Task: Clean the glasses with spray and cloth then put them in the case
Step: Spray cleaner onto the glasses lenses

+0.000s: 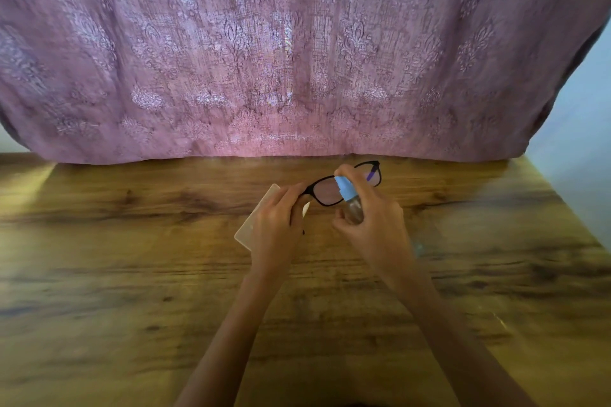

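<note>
I judge that the spraying step is in hand. The glasses are lifted above the wooden bench, near its far edge and in front of the pink curtain, with the lenses facing toward me.

The left grip is closed on the glasses at their left end, where the arm meets the frame; the fingers pinch there. The right grip is clamped round the small spray bottle, which has a blue head. The bottle stands just before the bridge of the frame and hides part of it. One finger lies over the top of the blue head; I cannot tell if it is pressing.

A pale flat thing lies on the bench under the left grip. It may be the case or the cloth; I cannot tell which.

For the next move I think the nozzle must point at each lens. Then the bottle must go down, so that the right grip is free for the cloth. The wiping is not yet done.
</note>
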Tool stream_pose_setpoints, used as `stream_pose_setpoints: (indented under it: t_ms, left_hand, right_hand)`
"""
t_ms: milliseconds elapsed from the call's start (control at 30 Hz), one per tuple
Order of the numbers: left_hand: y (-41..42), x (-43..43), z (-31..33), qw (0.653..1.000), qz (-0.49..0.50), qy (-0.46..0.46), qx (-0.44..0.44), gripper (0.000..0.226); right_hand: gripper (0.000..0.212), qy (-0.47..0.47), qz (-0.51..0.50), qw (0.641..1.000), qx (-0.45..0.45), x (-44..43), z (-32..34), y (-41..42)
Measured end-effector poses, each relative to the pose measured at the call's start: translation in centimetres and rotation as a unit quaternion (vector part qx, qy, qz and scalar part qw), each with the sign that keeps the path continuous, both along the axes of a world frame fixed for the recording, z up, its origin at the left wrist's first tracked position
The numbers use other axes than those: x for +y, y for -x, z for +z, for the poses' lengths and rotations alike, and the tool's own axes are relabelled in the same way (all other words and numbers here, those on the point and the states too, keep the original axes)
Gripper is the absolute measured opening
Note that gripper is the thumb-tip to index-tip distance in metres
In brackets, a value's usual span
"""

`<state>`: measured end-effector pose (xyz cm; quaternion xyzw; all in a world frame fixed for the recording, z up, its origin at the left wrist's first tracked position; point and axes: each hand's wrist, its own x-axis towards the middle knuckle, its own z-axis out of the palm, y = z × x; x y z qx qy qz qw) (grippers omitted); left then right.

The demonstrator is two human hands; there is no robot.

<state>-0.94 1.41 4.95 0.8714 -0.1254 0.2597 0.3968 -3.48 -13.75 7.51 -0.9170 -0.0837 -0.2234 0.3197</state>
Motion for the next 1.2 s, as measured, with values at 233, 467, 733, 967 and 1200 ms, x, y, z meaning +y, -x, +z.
stream_pose_setpoints:
  t_ms: [233, 467, 733, 967, 1200]
  left_hand:
    - [0.0, 0.2, -0.1, 1.0, -0.002, -0.003, -0.002, 0.021]
    - [0.0, 0.4, -0.4, 1.0, -0.002, -0.003, -0.012, 0.021]
    - [0.0, 0.4, -0.6, 1.0, -0.01, 0.005, -0.018, 0.021]
    - [0.0, 0.6, -0.8, 1.0, -0.003, 0.018, -0.013, 0.023]
    - [0.2, 0.7, -0.9, 1.0, 0.007, 0.018, -0.017, 0.021]
  right_hand:
    - [0.055, -0.044, -0.055, 0.997, -0.017, -0.3, 0.0, 0.0]
    - [0.058, -0.03, -0.055, 0.998, 0.002, -3.5, 0.6, -1.2]
    - [0.052, -0.006, -0.071, 0.997, 0.018, -3.9, 0.0, -1.5]
    - [0.067, 0.004, -0.057, 0.998, 0.035, -4.2, 0.3, -1.6]
    - [0.059, -0.027, -0.089, 0.996, 0.017, -4.1, 0.3, -1.1]
